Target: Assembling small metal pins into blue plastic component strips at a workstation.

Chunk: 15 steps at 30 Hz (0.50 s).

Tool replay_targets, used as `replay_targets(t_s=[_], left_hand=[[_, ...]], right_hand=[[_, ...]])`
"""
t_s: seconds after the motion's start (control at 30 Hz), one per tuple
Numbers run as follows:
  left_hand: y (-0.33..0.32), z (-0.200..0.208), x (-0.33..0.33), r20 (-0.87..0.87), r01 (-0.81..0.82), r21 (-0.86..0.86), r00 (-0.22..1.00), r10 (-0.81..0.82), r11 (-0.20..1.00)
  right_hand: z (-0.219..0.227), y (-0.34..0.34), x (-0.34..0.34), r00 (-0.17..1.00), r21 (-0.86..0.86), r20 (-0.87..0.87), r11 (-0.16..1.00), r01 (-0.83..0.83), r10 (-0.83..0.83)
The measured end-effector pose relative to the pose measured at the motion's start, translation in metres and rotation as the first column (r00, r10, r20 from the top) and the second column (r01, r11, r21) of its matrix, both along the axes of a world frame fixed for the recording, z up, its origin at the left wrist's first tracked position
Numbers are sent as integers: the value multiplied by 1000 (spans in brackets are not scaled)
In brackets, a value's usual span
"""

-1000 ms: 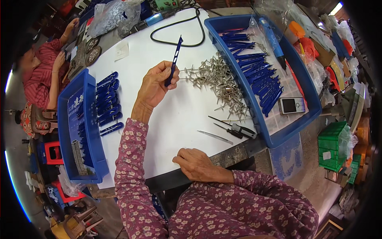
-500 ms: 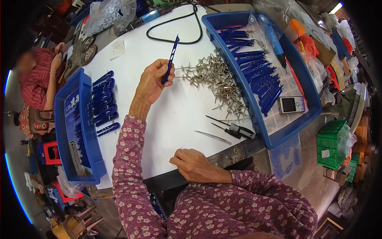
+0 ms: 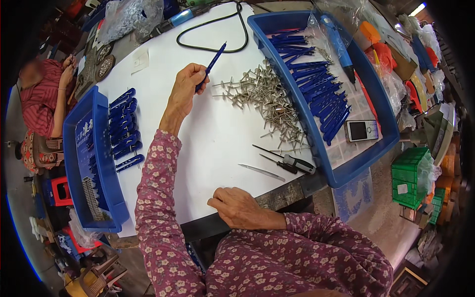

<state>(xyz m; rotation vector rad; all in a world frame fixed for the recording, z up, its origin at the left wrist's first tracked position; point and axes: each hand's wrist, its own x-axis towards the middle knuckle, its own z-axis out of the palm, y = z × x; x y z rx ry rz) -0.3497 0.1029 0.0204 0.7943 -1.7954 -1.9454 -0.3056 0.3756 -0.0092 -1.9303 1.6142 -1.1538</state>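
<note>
Raised over the white tabletop, my left hand pinches a slim blue plastic piece. The piece tilts up and to the right. Its lower end is hidden in my fingers. My right hand lies curled at the table's near edge, and whatever its fingers may hold is hidden underneath. A heap of small T-shaped metal pins is right of my left hand. To the left, several blue plastic pieces lie in a row, with thin metal stems showing at some.
A blue tray at right holds more blue pieces, a phone and a blue pen-shaped tool. Another blue tray stands left. Screwdrivers and tweezers lie near the front edge. A black cable loops behind. Another person sits far left.
My left hand has turned, and the blue piece leans further right than before. The whole view has shifted slightly. My right hand stays curled at the table edge.
</note>
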Motion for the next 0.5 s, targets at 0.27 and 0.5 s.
replay_targets(t_s=[0.27, 0.5], left_hand=[[-7, -23, -27, 94, -8, -599, 992, 80, 801], [-11, -46, -54, 56, 0, -896, 992, 113, 444]], right_hand=[[2, 1, 0, 999, 4, -33, 1000, 1, -1], [0, 1, -3, 1000, -14, -18, 1000, 14, -15]])
